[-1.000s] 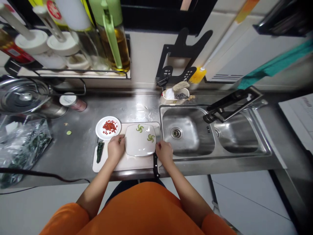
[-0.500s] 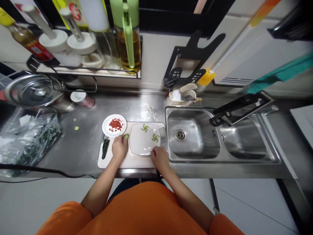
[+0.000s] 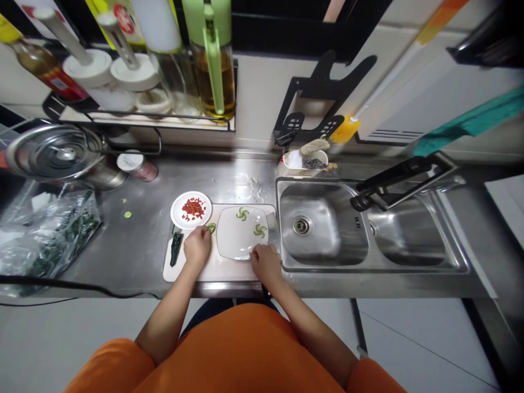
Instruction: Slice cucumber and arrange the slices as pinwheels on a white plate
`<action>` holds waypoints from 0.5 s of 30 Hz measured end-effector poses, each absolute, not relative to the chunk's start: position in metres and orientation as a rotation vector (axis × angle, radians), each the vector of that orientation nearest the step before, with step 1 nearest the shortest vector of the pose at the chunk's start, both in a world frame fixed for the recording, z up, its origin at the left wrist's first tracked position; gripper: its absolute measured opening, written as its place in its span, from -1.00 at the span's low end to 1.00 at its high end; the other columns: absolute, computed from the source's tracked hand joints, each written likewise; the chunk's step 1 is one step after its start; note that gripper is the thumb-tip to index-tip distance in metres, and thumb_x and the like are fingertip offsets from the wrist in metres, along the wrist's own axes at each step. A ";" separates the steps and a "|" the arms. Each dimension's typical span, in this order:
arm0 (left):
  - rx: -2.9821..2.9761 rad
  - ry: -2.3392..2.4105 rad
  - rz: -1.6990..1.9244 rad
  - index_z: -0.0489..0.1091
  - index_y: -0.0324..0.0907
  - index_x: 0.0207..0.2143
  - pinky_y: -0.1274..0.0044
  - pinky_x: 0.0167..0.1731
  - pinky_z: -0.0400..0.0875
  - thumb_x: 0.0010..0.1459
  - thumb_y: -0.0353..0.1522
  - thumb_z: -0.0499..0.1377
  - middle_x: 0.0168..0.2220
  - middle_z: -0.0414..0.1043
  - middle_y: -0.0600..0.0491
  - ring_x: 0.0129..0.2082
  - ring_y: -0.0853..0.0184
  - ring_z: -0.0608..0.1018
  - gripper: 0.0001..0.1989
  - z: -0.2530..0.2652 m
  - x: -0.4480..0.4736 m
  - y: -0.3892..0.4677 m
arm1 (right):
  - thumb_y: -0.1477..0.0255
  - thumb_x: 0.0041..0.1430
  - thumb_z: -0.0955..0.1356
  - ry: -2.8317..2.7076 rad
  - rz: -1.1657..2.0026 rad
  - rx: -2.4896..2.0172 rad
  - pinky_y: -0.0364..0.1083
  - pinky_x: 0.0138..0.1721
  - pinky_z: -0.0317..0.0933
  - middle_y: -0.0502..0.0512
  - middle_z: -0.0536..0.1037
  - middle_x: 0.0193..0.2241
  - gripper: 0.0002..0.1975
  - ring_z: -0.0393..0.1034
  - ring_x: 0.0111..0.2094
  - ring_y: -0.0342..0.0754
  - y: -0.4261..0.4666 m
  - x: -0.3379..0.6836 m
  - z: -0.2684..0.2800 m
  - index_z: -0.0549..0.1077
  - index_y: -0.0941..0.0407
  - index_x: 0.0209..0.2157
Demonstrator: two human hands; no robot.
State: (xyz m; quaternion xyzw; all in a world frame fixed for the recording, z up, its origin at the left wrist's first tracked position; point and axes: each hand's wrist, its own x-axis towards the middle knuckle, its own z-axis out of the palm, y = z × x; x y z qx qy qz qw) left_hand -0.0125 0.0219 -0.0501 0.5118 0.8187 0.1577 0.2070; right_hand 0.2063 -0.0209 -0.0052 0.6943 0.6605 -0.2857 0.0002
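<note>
My left hand is closed, its fingertips at the left side of a few green cucumber slices on the white cutting board. Whether a slice is pinched between them is too small to tell. At the lower right corner of a square white plate, my right hand has its fingers curled together; what they hold, if anything, is hidden. Two pinwheels of cucumber slices, an upper one and a right one, lie on the plate. A round white dish of red bits and a dark green cucumber piece are left of it.
A double sink with a black faucet is to the right. On the left are a plastic bag of greens, a lidded pot and a small can. A seasoning rack hangs above the counter.
My left hand has shifted slightly left, so more of the cucumber slices beside its fingertips shows. My right hand has barely moved at the plate's corner.
</note>
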 end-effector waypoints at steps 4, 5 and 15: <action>1.473 2.287 0.445 0.47 -0.16 -0.31 0.51 -0.34 0.26 0.10 -0.24 0.09 -0.38 0.52 -0.03 -0.39 0.26 0.50 -0.77 -0.046 -0.014 0.021 | 0.39 0.22 0.23 2.097 -0.893 2.163 -0.10 -0.34 -0.10 0.08 0.48 -0.37 -0.85 0.20 -0.18 0.01 -0.021 0.205 -0.004 0.38 0.10 -0.39; 1.451 2.277 0.472 0.47 -0.16 -0.33 0.52 -0.34 0.26 0.09 -0.23 0.10 -0.40 0.52 -0.02 -0.40 0.27 0.50 -0.77 -0.045 -0.015 0.021 | 0.39 0.22 0.23 2.104 -0.891 2.164 -0.10 -0.34 -0.09 0.09 0.48 -0.37 -0.85 0.20 -0.19 0.00 -0.021 0.205 -0.004 0.38 0.11 -0.39; 1.133 1.729 0.761 0.45 -0.21 -0.42 0.61 -0.51 0.21 -0.10 -0.20 0.23 -0.55 0.40 0.12 -0.57 0.46 0.35 -0.75 -0.024 -0.011 0.017 | 0.48 0.17 0.26 2.484 -1.122 2.137 -0.04 -0.09 0.03 0.07 0.49 -0.37 -0.82 0.26 -0.25 -0.04 -0.003 0.200 -0.013 0.46 0.12 -0.22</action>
